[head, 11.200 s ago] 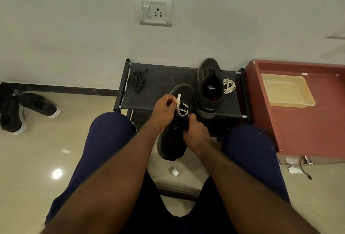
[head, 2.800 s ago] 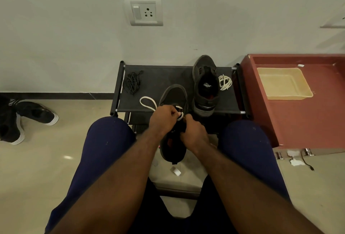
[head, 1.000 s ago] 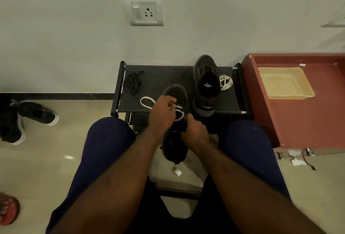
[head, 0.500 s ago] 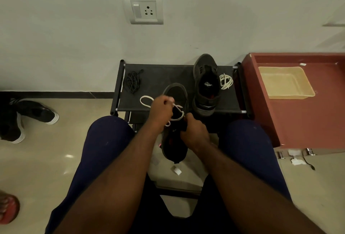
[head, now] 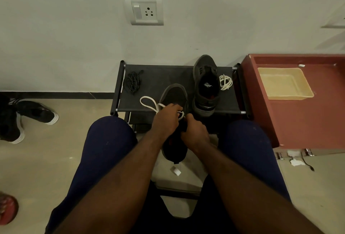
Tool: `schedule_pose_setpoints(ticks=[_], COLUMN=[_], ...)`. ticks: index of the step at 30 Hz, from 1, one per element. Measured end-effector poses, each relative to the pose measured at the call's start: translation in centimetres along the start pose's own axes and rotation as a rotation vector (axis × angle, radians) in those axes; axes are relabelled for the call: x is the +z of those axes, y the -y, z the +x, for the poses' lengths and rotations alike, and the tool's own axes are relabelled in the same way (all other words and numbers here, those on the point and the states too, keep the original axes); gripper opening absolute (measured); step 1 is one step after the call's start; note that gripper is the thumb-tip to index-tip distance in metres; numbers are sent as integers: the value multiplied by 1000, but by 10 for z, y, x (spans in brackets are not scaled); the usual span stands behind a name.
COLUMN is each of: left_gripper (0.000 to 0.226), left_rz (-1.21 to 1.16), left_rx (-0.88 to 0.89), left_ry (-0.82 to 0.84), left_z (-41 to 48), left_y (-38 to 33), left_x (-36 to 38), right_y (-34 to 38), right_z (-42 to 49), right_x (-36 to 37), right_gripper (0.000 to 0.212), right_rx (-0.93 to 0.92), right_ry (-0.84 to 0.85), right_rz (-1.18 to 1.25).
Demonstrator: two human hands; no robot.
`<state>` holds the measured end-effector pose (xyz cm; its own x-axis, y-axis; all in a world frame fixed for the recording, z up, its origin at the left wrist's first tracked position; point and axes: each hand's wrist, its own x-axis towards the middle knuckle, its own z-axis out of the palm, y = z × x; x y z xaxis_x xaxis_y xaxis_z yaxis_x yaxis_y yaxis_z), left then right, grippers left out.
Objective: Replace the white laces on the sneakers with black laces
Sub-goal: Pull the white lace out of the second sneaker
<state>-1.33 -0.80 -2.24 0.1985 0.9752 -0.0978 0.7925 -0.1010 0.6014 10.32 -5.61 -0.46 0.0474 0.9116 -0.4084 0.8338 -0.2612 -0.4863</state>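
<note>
**White lace looped out of a dark sneaker at the rack's near edge**

At far left, two black shoes [head: 37,111] with white rubber soles lie on the glossy beige floor [head: 56,159], well apart from the work. The rack [head: 164,77], black fabric stretched between metal tubes, stands against the wall. A crumpled knot of black laces [head: 133,82] lies at its far left corner, with bare fabric between it and the hands. A flat white lace [head: 155,106] loops over the shelf's near edge, and the left hand [head: 166,120] pinches it with curled fingers. The held sneaker [head: 174,95], dark and matte with a rounded toe, rests toe-first on that edge, its heel hanging off on the near side. The right hand [head: 195,133] curls round its middle, touching the left. Just right, the second sneaker [head: 205,88] stands on the shelf with a coiled white lace [head: 225,82] beside it. A red-brown cabinet [head: 298,121] stands just beside the rack's right end, carrying a shallow beige plastic tray [head: 281,82].
</note>
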Motion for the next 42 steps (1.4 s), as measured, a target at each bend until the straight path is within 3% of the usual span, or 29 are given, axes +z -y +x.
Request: schedule_pose_setpoints(ticks=[4, 6, 10, 12, 15, 18, 20, 27, 32, 35, 37, 39, 42], left_gripper=[18, 14, 12, 12, 22, 24, 23, 15, 18, 19, 18, 27, 57], left_rz=[94, 14, -662, -849, -572, -300, -129, -9, -571, -1024, -1147, -931, -425], left_rx=[-29, -66, -480, -619, -453, -149, -60, -194, -440, -646, -677, -617, -488], left_ry=[-26, -77, -254, -399, -454, -252, -119, -39, -117, -326, -481, -553, -475], left_z=[3, 5, 10, 13, 12, 7, 5, 6, 8, 13, 17, 17, 9], left_y=[-3, -3, -7, -3, 5, 2, 1, -2, -7, -3, 10, 21, 22], left_x=[-2, -3, -9, -18, -28, -19, -6, -4, -19, -46, -66, -77, -78], right_y=[0, 1, 1, 0, 0, 1, 0, -1, 0, -2, -3, -4, -3], right_z=[1, 1, 3, 3, 4, 3, 3, 2, 3, 4, 4, 4, 7], right_x=[0, 1, -2, -2, -2, -2, -2, -1, -3, -4, -4, -3, -6], right_gripper=[29, 28, 28, 30, 32, 31, 29, 27, 27, 31, 31, 28, 20], right_rx=[0, -5, 6, 20, 28, 28, 24, 14, 26, 31, 29, 30, 48], right_ry=[0, -1, -3, -5, -5, -5, -15, -18, -12, 1, 6, -7, -67], right_rz=[-3, -2, -6, 0, 10, 7, -8, 9, 5, 47, 62, 80, 147])
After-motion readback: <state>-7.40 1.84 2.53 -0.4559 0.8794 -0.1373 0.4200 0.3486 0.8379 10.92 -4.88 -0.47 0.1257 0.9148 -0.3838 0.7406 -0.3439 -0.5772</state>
